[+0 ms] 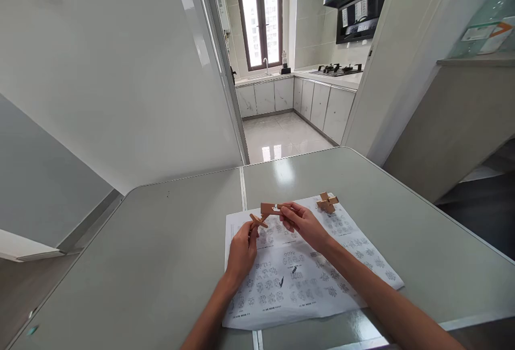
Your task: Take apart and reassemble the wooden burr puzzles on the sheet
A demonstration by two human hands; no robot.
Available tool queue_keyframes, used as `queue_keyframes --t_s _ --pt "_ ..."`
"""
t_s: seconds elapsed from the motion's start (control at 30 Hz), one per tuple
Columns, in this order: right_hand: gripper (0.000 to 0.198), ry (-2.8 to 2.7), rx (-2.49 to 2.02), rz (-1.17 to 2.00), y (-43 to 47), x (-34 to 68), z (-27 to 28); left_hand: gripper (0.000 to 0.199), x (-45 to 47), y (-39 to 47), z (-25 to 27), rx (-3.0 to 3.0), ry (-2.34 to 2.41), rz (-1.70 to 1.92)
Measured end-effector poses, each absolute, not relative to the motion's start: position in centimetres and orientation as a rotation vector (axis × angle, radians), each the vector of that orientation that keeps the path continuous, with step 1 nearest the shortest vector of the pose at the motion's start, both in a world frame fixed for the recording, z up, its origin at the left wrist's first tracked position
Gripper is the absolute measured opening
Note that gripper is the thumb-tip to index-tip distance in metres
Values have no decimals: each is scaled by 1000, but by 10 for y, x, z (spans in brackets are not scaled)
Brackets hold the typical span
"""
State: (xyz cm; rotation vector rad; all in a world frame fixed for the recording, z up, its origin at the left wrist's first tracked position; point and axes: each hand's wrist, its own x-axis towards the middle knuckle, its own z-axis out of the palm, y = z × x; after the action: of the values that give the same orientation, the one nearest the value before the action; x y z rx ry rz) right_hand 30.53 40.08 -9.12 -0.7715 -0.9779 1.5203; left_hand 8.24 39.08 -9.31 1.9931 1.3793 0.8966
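Note:
Above a printed instruction sheet [306, 296], my left hand [243, 248] pinches a small brown wooden puzzle piece [258, 220]. My right hand [301, 221] grips a flat, notched wooden piece [270, 209] by its right end, thumb on top. The two pieces are close together and overlap in the view; whether they touch, I cannot tell. At the sheet's upper right edge rests a small cluster of wooden puzzle pieces [327, 203]. Rows of line drawings cover the sheet, partly hidden by my hands and right forearm.
The grey-green table [169, 264] has a seam running front to back. Two small dark marks or bits [281, 282] show on the sheet. A white wall panel [120, 71] stands left; a kitchen counter [322, 97] lies beyond the doorway. A large clear bottle [488, 28] sits on a ledge at right.

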Motion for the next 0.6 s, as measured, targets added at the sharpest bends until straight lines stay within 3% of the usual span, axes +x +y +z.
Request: queue_keyframes --t_s 0.6 --pt "43 -1293 -888 1394 398 312 -81 20 86 382 -82 2191 1031 610"
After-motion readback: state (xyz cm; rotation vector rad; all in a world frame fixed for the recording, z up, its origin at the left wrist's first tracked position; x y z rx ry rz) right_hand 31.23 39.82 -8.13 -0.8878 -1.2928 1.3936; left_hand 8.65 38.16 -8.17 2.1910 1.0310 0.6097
